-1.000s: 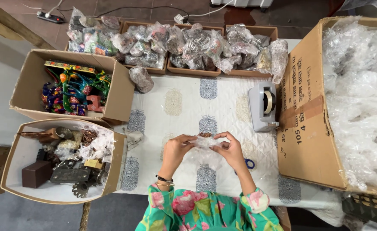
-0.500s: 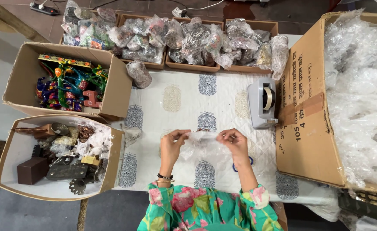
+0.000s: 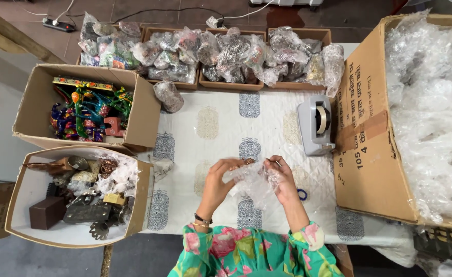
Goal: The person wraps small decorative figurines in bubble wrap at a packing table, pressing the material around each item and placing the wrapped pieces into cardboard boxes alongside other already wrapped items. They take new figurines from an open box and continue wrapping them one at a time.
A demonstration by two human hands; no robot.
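The white quilted table cloth with printed grey and beige motifs (image 3: 221, 128) covered a table that stood on a dark floor. At three o'clock stood one large brown cardboard box full of clear plastic wrap (image 3: 374, 149). At nine o'clock stood one open cardboard box of bright painted figures (image 3: 36, 102), and at eight o'clock one white-lined cardboard box of dark metal pieces (image 3: 31, 195). Along twelve o'clock I counted three shallow cardboard trays of wrapped items in clear bags (image 3: 231, 84). One loose wrapped bundle (image 3: 168, 96) lay at eleven o'clock, and one grey tape dispenser (image 3: 315, 125) stood at two o'clock.

At the centre, toward six o'clock, the left hand (image 3: 216, 183) and the right hand (image 3: 282, 179) together held one crumpled sheet of clear bubble wrap (image 3: 251, 182) above the cloth. Both hands were narrow, the fingers pinched on the sheet's upper edges. One small brown object (image 3: 248, 161) sat at its top, between the fingertips; what it was I could not tell.

The sheet probably was very light, soft and a little slippery, so it should be gripped at the edges. The small object could be fragile and should be held through the wrap.
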